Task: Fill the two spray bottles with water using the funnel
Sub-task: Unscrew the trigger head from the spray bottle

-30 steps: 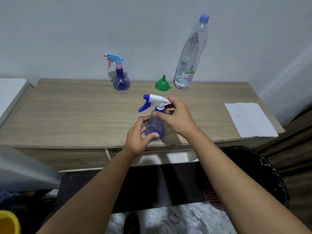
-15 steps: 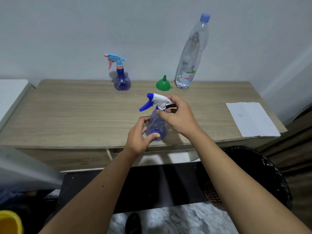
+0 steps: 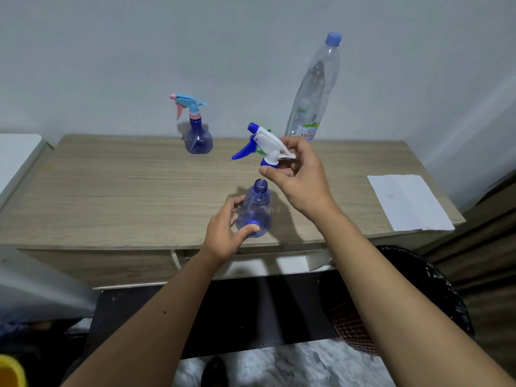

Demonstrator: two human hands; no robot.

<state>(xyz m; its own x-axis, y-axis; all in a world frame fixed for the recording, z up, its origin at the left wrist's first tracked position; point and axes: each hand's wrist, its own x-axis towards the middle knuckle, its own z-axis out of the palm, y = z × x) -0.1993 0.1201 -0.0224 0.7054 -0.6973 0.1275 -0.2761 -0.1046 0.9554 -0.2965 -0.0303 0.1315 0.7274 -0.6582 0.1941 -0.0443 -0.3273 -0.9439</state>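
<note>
Left hand point(image 3: 223, 236) wrapped around the lower body of the near bottle point(image 3: 255, 208), just below frame center, thumb across the front, bottle standing on the tabletop point(image 3: 111, 191) close to the front edge. Neck open, threads showing. Right hand point(image 3: 300, 180) up above and slightly right of that open neck, pinching the white-and-blue sprayer point(image 3: 264, 146) by its collar, nozzle tilted toward the upper left, clear of the bottle, not touching it. Bit of green funnel point(image 3: 268, 131) peeking out behind the sprayer, mostly hidden. Second bottle point(image 3: 196, 135) with the pink-and-blue head still capped, standing at the back, left of center, well apart from both hands. Tall water bottle point(image 3: 315, 88) capped too, upper right by the wall. White paper point(image 3: 407, 202) flat at the right edge of the tabletop.
</note>
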